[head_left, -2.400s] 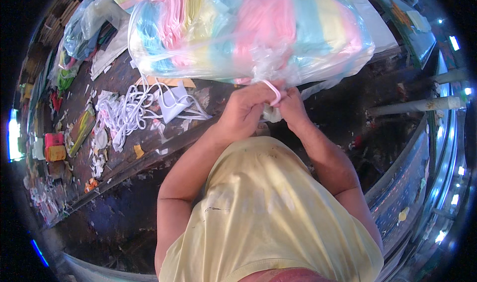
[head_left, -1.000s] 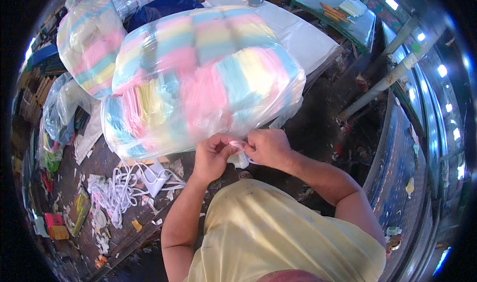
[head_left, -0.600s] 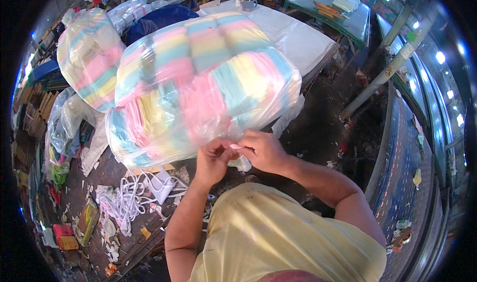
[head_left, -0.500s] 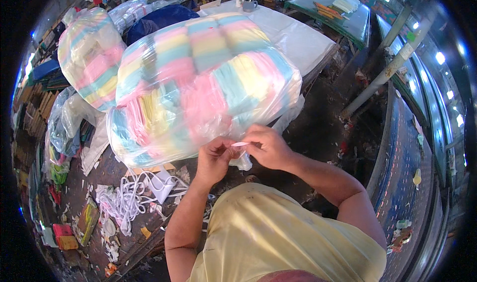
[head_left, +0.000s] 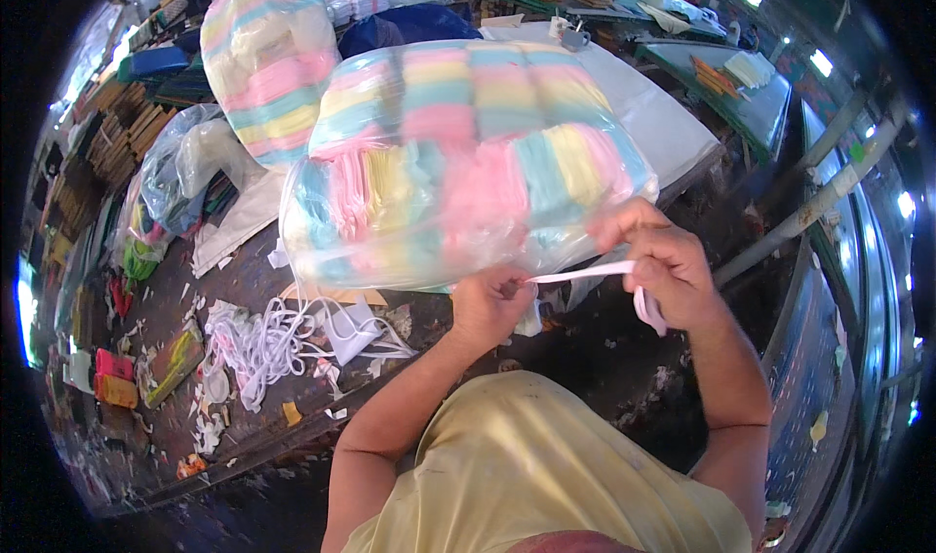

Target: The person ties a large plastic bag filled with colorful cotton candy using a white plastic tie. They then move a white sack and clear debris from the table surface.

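pale pink strip point(head_left: 583, 273), right of centre, now stretches between my left fingers point(head_left: 492, 277), pinching beside the clear bag point(head_left: 478, 177) in the upper centre, and right fingers point(head_left: 658, 249), gripping further along; they were together a moment ago, so i'm probably tightening it.

Dim hall, uneven light. Small lamps point(head_left: 821, 62) upper right clip to white, as does a bright patch point(head_left: 27, 309) at the left rim. Glare on the plastic wrap point(head_left: 429, 253); worktop point(head_left: 239, 272) in shadow. Right hand's point(head_left: 665, 268) fingers point(head_left: 620, 224) motion-blurred. Fisheye bends edges, black corners.
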Motion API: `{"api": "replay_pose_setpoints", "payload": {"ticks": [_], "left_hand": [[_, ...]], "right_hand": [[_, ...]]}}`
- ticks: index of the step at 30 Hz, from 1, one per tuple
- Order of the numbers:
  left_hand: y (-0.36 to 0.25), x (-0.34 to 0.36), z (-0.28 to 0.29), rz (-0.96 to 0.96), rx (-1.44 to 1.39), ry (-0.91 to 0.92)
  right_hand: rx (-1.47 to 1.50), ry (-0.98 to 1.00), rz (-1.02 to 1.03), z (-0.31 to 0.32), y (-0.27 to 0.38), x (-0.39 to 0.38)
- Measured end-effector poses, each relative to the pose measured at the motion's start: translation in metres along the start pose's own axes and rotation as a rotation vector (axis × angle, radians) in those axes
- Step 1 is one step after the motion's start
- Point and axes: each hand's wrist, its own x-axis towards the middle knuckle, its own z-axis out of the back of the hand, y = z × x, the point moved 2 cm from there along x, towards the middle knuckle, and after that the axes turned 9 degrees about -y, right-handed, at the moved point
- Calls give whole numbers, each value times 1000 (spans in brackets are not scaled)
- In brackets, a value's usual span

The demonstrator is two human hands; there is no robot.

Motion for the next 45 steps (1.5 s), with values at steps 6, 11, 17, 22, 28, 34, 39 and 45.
{"api": "replay_pose_setpoints", "payload": {"ticks": [6,11,17,22,28,34,39,45], "left_hand": [[-20,-9,-6,-369,294,-208],[-28,-13,-9,-487,376,-296],[-18,-5,-7,-617,101,-436],[-6,-21,-31,-629,217,-566],[1,-36,-28,-656,473,-564],[-25,-30,-56,-570,540,-633],[-33,-55,-85,-349,756,-858],[-11,-32,-139,-115,586,-1009]], "right_hand": [[596,-147,-352,-60,-3,5],[907,-302,-404,-100,18,31],[989,-83,-433,-169,27,28],[767,156,-230,-206,37,23],[-562,1249,670,-133,48,59],[-1038,1178,424,8,-21,83],[-941,1155,423,70,-72,18],[-780,1103,514,108,-99,-7]]}}
